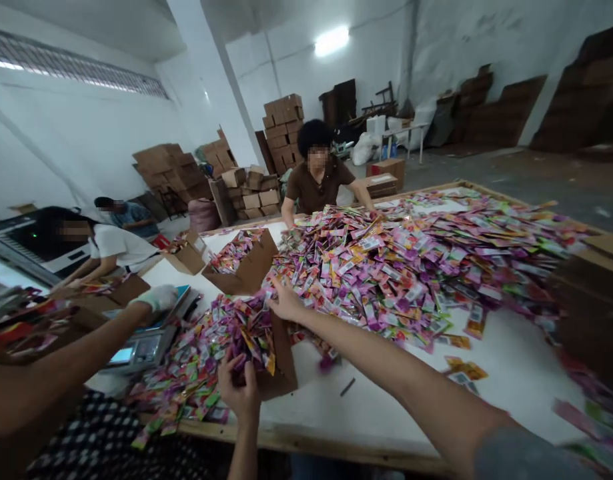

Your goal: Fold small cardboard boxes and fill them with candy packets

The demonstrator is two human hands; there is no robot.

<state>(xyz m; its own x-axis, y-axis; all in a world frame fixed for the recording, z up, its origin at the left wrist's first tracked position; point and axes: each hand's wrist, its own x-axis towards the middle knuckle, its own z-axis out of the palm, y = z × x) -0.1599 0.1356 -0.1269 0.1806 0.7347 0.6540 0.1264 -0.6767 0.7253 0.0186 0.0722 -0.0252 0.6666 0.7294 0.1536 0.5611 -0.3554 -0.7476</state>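
Note:
A cardboard box heaped with small colourful packets stands at the table's near side. At its near end is my left hand, fingers apart and curved against the packets. Over the far corner of the same box reaches my right hand, its fingers and thumb spread beside the packets; I see nothing held in it. Beyond it rises a large pile of pink, purple and orange packets. More packets lie loose to the left of the box.
A co-worker's gloved hand rests by a digital scale on the left. Another person works across the white table. A second filled box stands behind mine. Stacked cartons line the wall.

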